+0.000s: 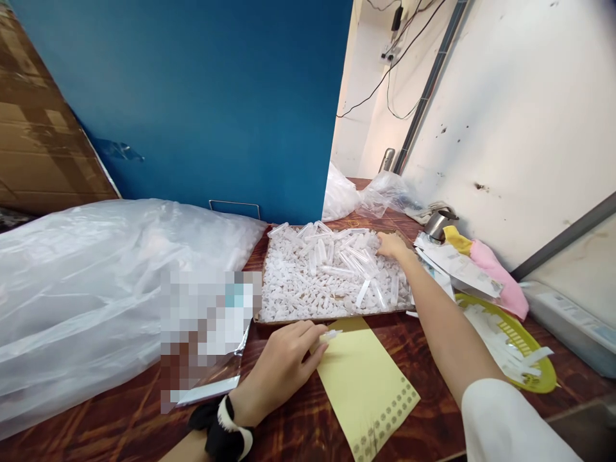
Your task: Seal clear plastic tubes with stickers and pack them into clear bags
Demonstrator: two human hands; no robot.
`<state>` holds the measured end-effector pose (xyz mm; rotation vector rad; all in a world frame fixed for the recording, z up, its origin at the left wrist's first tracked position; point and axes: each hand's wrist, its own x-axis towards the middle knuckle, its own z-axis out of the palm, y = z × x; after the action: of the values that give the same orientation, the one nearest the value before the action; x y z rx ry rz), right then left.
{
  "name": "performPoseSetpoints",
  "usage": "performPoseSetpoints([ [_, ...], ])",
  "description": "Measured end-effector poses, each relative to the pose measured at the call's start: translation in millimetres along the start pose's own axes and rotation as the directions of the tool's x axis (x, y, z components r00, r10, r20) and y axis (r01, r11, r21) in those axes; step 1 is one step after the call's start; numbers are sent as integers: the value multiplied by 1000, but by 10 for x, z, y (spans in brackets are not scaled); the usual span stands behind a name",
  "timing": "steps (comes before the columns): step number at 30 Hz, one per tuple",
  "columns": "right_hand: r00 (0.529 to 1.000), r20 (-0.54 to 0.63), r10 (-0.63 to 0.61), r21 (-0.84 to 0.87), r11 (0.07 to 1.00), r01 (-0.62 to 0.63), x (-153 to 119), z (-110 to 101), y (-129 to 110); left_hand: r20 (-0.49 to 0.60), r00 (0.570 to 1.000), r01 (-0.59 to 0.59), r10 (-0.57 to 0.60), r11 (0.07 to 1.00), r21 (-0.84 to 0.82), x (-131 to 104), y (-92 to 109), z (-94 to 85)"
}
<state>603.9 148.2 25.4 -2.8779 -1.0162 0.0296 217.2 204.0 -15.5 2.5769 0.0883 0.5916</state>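
My left hand [291, 356] is closed, thumb and fingertips pinching a small clear plastic piece [331, 335] over the top left of a yellow sheet [368, 378]. The sheet has rows of round grey marks along its near edge. Beyond it lies a shallow cardboard tray [308, 320] full of small white plastic pieces [293, 282], with clear plastic tubes [353, 256] piled on top. My right hand [392, 246] reaches to the tray's far right corner. Its fingers are bunched among the pieces, and their tips are hidden.
A large translucent plastic bag [96, 276] fills the left. A blue panel [206, 102] stands behind the tray. At right are a yellow-green basket [546, 378] with white strips, papers [462, 266], a metal cup [439, 226] and a pink cloth [500, 276]. The dark red table [283, 430] shows in front.
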Motion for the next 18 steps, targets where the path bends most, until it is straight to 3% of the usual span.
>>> performPoseSetpoints([
  [6,975,-104,195,279,947,-160,-95,34,33,15,1000,16,-16,999,-34,-3,3,-19],
  [12,927,-107,361,685,702,-194,-126,-169,-99,3,999,32,-32,998,-54,-7,-12,-41],
  [15,944,-96,316,818,565,-106,-199,-326,-301,4,999,34,-34,998,-56,1,-10,-45],
  [18,981,-121,149,880,473,37,-439,-336,-589,6,1000,19,-18,999,-36,2,-2,-36],
])
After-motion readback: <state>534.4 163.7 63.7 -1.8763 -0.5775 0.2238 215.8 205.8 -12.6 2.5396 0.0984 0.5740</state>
